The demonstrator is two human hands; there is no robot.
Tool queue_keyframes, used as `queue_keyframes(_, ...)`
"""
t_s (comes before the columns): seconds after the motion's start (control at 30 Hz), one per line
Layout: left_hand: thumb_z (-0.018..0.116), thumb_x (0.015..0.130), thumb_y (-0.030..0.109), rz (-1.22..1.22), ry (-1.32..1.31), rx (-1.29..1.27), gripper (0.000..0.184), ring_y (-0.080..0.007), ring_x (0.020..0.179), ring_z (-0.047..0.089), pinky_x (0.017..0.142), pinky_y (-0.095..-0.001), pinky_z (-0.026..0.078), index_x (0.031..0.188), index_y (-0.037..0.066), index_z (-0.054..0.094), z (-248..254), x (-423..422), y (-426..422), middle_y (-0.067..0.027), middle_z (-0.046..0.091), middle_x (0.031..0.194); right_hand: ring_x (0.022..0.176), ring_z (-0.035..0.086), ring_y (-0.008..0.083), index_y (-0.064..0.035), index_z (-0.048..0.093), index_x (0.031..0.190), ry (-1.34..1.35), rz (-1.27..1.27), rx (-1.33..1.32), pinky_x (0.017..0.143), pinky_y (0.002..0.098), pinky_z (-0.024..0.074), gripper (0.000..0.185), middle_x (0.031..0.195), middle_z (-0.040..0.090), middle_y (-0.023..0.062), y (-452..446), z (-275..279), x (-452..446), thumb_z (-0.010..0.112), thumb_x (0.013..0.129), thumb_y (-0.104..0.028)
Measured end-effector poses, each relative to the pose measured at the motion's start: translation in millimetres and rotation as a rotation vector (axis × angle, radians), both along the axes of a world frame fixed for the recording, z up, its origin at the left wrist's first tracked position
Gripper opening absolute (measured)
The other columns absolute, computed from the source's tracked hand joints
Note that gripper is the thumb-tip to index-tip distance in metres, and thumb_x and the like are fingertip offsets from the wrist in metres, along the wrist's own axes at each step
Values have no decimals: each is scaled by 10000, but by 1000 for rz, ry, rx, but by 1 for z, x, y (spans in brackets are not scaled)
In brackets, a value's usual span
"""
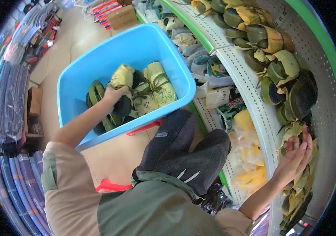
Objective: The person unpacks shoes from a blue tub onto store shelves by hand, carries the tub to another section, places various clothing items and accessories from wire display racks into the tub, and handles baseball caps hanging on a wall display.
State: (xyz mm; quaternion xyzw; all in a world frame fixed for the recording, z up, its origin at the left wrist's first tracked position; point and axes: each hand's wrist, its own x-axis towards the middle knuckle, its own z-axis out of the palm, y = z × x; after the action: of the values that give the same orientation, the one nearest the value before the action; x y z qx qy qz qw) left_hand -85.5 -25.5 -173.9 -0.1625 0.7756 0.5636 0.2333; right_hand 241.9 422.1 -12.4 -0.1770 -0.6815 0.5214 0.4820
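My left hand (115,94) reaches into a large light-blue plastic tub (93,55), its fingers closed round a slipper bundle (122,76) in pale yellow wrapping. Beneath and beside it lie olive-green slippers (96,92) with dark soles, and another wrapped bundle (163,83) rests against the tub's right side. On the other side, my right hand (296,154) is at the shelf, fingers apart and partly curled. It is over paper-wrapped slippers (293,129); whether it touches them I cannot tell.
A perforated white shelf (236,67) with a green edge carries a row of slippers (280,72). Yellow plastic-wrapped goods (250,149) fill the shelf below. Folded fabrics in plastic (9,102) line the left. A red stool-like piece (113,185) and a cardboard box (123,17) are on the floor.
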Motion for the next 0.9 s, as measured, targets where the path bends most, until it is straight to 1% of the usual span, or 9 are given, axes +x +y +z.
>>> queue_keyframes(0.03, 741, 769, 230, 69, 9, 122, 465, -230, 707, 690, 644, -376, 579, 1107, -55, 597, 23, 8, 3, -132, 673, 861, 850, 568, 153, -13, 480, 1292, 1, 11, -8, 743, 278, 462, 392, 1338, 545, 192, 5, -3, 3, 533, 1008, -278)
queue_keyframes(0.2, 618, 884, 306, -37, 66, 432, 462, -230, 869, 682, 757, -382, 571, 1210, -17, 558, 136, 49, 27, -118, 666, 998, 740, 590, 147, 10, 586, 1106, -135, 137, 13, 696, 279, 483, 229, 1074, 671, 165, -12, -12, -10, 564, 970, -173)
queue_keyframes(0.3, 628, 889, 301, -210, 193, 540, 528, -230, 1035, 644, 888, -389, 532, 1298, -10, 504, 171, 82, 59, -130, 630, 1156, 880, 635, 167, 14, 572, 1185, -150, 495, -110, 775, 288, 517, 380, 1150, 650, 129, -60, 7, -36, 710, 892, -182)
queue_keyframes(0.4, 664, 867, 209, -363, 411, 495, 614, -242, 1119, 613, 955, -378, 497, 1379, -24, 420, 192, 123, 109, -152, 587, 1254, 1256, 518, 298, -4, 207, 1503, -172, 833, 77, 932, 402, 488, 1069, 1485, 395, 185, -90, -10, -60, 873, 734, -330)
queue_keyframes(0.47, 700, 841, 145, -420, 476, 503, 783, -256, 1205, 547, 1025, -381, 441, 1475, -14, 269, 194, 147, 138, -172, 519, 1332, 1342, 434, 339, 6, 44, 1537, -223, 910, 19, 1032, 430, 429, 1270, 1528, 303, 205, -125, -5, -63, 917, 672, -315)
queue_keyframes(0.57, 686, 872, 173, -621, 560, 680, 840, -260, 1293, 434, 1082, -400, 348, 1518, 6, 177, 197, 166, 175, -170, 404, 1421, 1426, 292, 355, 63, -151, 1495, -137, 565, 46, 1165, 400, 255, 1314, 1510, 263, 300, -154, -9, -67, 863, 727, -264)
queue_keyframes(0.63, 703, 872, 267, -829, 676, 688, 887, -264, 1292, 403, 1078, -404, 319, 1529, 17, 162, 196, 165, 185, -164, 369, 1429, 1393, 335, 292, 75, 1, 1514, -44, 464, -26, 1146, 385, 277, 1185, 1473, 353, 248, -136, -13, -61, 842, 737, -231)
queue_keyframes(0.73, 731, 841, 335, -962, 487, 751, 919, -272, 1287, 419, 1034, -422, 379, 1517, 8, 203, 214, 169, 185, -179, 366, 1438, 1296, 445, 235, 59, 218, 1496, -15, 388, -308, 1115, 359, 311, 976, 1373, 493, 153, -104, 5, -19, 807, 762, -199)
queue_keyframes(0.9, 673, 874, 127, -999, 698, 489, 606, -253, 1216, 505, 956, -374, 469, 1395, -18, 399, 202, 146, 152, -160, 451, 1390, 1061, 607, 218, 40, 412, 1413, 129, -89, -385, 926, 333, 485, 724, 1212, 603, 134, -34, 12, 20, 745, 791, -122)
